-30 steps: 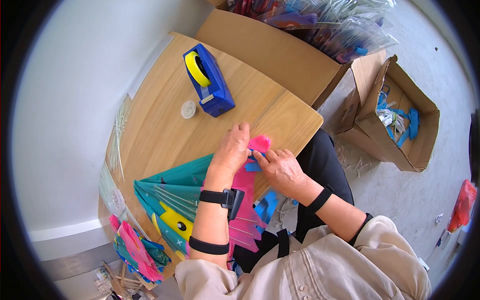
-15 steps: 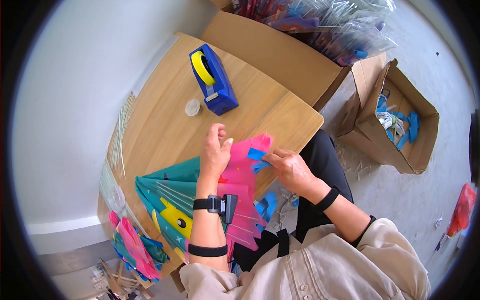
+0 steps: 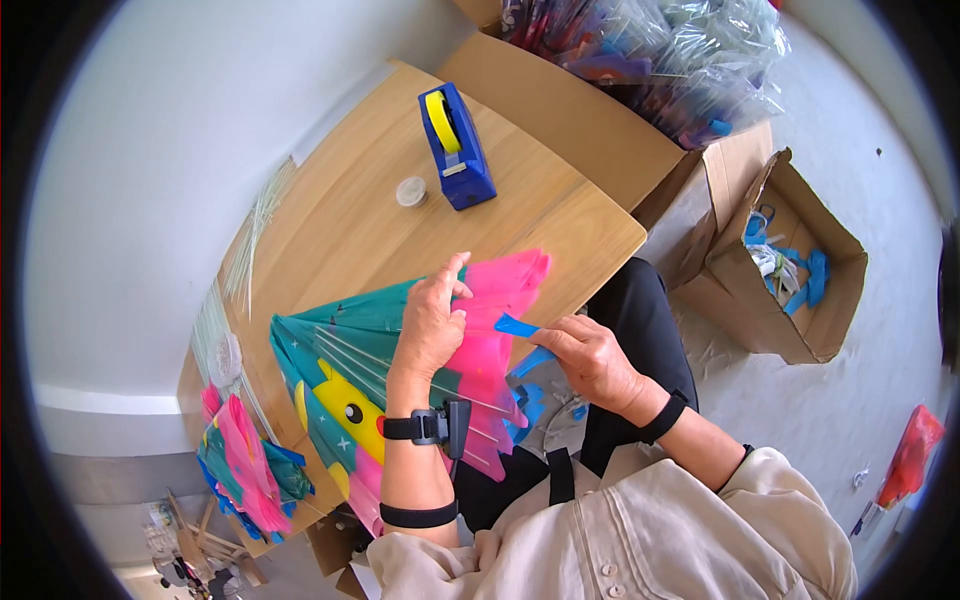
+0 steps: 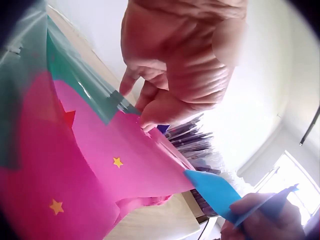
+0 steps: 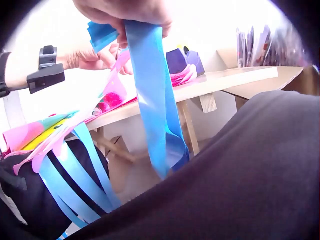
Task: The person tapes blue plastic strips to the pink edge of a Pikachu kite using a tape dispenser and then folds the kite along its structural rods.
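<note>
A teal and pink kite of thin film, with a yellow cartoon figure and thin pale rods, lies over the table edge. My left hand is at its upper edge, fingers loosely extended. The left wrist view has that thumb right by the margin of the pink film. In my right hand I pinch a blue ribbon strip between thumb and fingers. One end sticks out toward the pink part; the long part hangs in a loop below the hand.
On the wooden table stand a blue tape dispenser and a small round container. Thin white rods and a folded kite lie leftward. A cardboard box with blue strips stands right, near bagged goods.
Both hands were together at the pink tip; they have moved apart. The left drew back left over the kite. The right moved toward me with the blue ribbon, and the pink film spread out.
</note>
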Demonstrator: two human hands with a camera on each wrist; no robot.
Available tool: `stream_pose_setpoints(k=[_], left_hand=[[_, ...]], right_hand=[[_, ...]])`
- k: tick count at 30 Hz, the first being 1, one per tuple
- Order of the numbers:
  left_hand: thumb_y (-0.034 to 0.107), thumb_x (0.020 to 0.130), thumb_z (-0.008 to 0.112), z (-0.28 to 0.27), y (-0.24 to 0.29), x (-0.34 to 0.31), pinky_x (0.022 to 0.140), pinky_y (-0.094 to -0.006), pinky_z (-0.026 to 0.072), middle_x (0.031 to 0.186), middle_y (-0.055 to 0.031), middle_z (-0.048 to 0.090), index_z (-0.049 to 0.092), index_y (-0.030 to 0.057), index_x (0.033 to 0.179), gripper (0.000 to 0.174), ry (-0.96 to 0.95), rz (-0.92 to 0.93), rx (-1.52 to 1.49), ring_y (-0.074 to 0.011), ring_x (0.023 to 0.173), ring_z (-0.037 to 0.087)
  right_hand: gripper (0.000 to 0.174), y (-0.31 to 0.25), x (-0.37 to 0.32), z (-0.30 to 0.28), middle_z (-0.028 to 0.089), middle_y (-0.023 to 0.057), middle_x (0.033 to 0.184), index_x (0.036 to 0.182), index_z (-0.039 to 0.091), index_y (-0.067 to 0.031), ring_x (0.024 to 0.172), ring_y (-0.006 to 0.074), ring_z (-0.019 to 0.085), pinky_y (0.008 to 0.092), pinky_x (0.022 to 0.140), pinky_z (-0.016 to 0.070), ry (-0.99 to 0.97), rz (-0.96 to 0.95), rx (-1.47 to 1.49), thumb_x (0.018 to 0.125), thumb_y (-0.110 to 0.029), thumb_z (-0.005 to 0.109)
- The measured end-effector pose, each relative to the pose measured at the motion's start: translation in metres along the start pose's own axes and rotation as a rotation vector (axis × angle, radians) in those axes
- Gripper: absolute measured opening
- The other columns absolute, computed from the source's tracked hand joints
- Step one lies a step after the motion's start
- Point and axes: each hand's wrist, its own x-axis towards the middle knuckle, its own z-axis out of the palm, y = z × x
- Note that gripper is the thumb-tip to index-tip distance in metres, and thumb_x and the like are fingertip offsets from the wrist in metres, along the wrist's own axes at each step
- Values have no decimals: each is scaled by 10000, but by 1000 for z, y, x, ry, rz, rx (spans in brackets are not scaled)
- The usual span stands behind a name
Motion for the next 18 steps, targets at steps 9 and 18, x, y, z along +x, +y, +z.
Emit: stream_pose_setpoints(k=[9,18], left_hand=[[-153,671,517,1,6,-53,813,-391,467,811,-83,596,514,73,1247,618,251,100,59,-291,849,580],[-88,667,608,18,12,-128,910,-427,410,938,-110,585,535,48,1175,531,466,43,209,-305,986,545]], right_hand=[[221,-31,-18,-1,599,151,887,937,600,5,853,328,614,333,729,487,8,249,289,746,115,585],[107,-42,-37,6,603,88,961,934,594,48,869,176,565,274,796,438,-51,615,496,887,-17,522]])
